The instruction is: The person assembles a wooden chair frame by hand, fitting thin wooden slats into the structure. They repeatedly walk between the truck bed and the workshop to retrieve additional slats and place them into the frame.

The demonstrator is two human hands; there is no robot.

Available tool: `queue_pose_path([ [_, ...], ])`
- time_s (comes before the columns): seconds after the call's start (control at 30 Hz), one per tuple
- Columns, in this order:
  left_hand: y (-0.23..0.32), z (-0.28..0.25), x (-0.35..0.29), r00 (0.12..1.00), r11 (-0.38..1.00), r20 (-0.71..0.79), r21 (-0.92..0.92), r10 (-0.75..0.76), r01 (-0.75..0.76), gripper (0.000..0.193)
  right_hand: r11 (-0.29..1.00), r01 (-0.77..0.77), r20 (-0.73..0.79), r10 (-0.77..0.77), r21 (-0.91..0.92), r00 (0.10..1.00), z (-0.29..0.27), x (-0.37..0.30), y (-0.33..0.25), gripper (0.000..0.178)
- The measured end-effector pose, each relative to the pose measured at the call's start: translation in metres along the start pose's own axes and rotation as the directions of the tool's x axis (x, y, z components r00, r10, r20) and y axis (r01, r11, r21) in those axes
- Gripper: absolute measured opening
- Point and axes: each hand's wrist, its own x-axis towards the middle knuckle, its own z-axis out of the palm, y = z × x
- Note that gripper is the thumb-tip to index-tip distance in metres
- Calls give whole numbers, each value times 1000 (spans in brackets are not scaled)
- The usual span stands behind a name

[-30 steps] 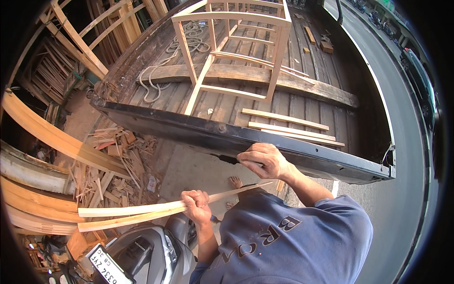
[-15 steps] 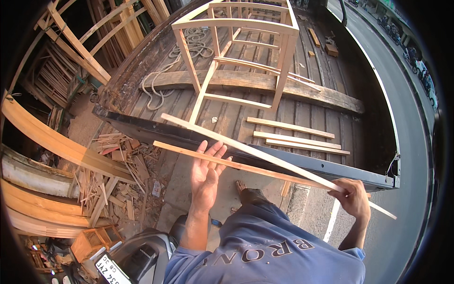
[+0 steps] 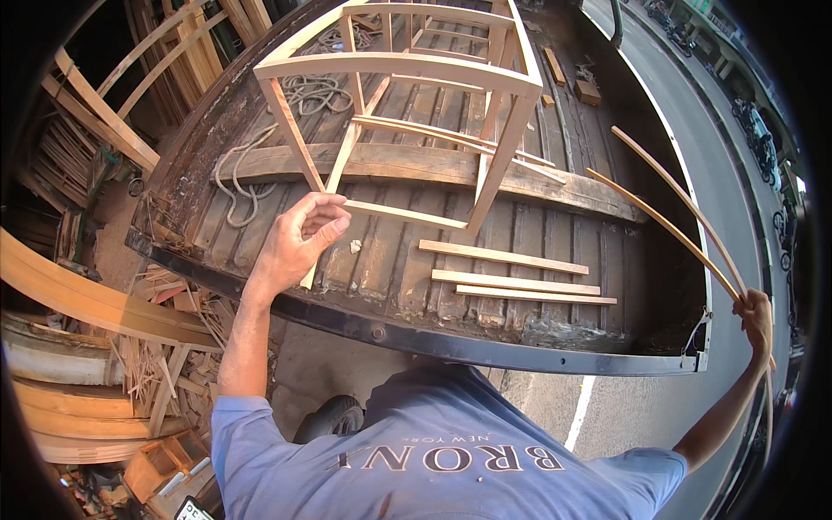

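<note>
1. By the right hand (image 3: 756, 325), two thin wooden strips (image 3: 667, 178) are gripped; the fingers are closed around them, and their far ends are seen against the truck bed (image 3: 381, 286).
2. The left hand (image 3: 295, 238) is held near a lower corner of the wooden frame (image 3: 399, 63). Its fingers are bent and partly open, with nothing seen inside; whether the frame is touched cannot be told.
3. In the bed, the frame is placed near a rope (image 3: 316, 87).
4. Three loose sticks (image 3: 516, 282) are laid near the bed's closer edge.
</note>
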Motion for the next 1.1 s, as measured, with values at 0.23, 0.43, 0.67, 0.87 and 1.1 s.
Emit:
queue_pose_path([
  [0.23, -47, 31, 118, 926, 883, 340, 469, -165, -15, 56, 987, -133, 368, 90, 92, 925, 61, 127, -147, 16],
  [0.43, -74, 90, 175, 913, 875, 345, 483, -217, 25, 56, 990, -103, 588, 23, 102, 808, 74, 153, -187, 12],
  [0.67, -93, 131, 212, 754, 887, 480, 130, -447, 443, 90, 954, 8, 699, -224, 298, 680, 125, 180, -225, 14],
  [0.87, -136, 137, 241, 852, 296, 231, -868, -470, 399, 77, 923, 137, 730, -369, 359, 575, 212, 205, -315, 23],
  [1.1, -206, 99, 299, 795, 366, -37, -900, -606, 237, 39, 860, 217, 574, -477, 462, 665, 293, 210, -359, 21],
])
